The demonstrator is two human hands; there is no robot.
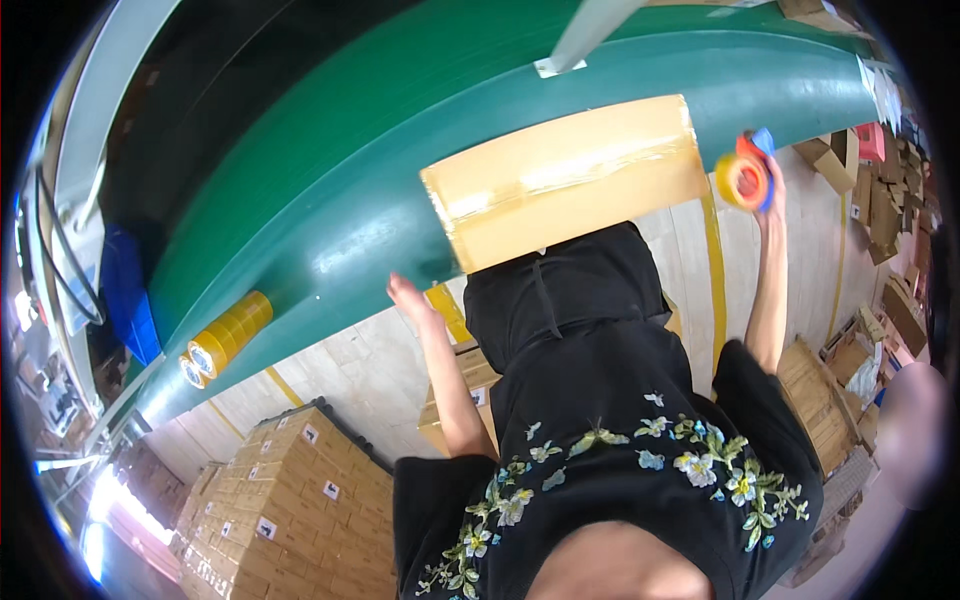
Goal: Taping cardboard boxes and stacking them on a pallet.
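A long cardboard box (570, 150) lies on the green worktop in front of my body, with shiny clear tape along its top. To its right, my right hand (774, 198) grips a tape dispenser (757, 150) with red and blue parts and a roll of yellowish tape (733, 181). That hand is raised apart from the box. My left hand (408, 297) is off the box's left end, near the worktop's front edge, holding nothing that I can see. Its fingers look loosely stretched out, though slightly blurred.
Rolls of yellow tape (232, 330) lie on the worktop (350, 240) at the left. Beyond them stands a blue bin (130, 290). A metal post (590, 35) rises at the back. Stacked cartons (300, 490) stand behind at left; flattened cardboard (895, 190) is piled at right.
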